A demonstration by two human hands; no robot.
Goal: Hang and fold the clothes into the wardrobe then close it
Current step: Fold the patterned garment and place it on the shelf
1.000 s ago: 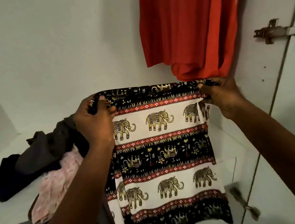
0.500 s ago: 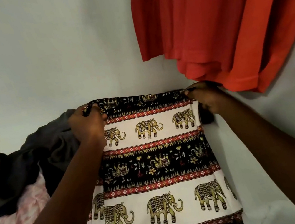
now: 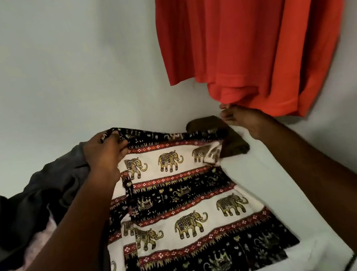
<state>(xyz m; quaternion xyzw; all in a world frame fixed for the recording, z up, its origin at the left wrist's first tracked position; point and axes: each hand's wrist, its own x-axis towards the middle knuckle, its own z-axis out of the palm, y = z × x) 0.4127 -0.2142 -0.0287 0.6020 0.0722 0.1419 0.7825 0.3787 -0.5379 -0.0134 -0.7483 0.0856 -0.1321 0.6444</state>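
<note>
Inside the white wardrobe, a red garment point(image 3: 249, 28) hangs at the upper right above the shelf point(image 3: 281, 177), where the elephant-print cloth point(image 3: 183, 196) lies spread flat in the middle. A dark grey garment point(image 3: 31, 207) is heaped over a pink one point(image 3: 40, 246) on its left, and a small folded brown cloth point(image 3: 233, 142) touches its top-right corner. The left hand point(image 3: 105, 154) grips the print cloth's top-left corner with curled fingers, while the right hand point(image 3: 246, 121) holds nothing, its fingers straight and their tips at the red hem.

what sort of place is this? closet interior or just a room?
Most likely the inside of a wardrobe: a red garment hangs by its white walls, and an elephant-print garment and a dark clothes heap lie on a white shelf.
</note>
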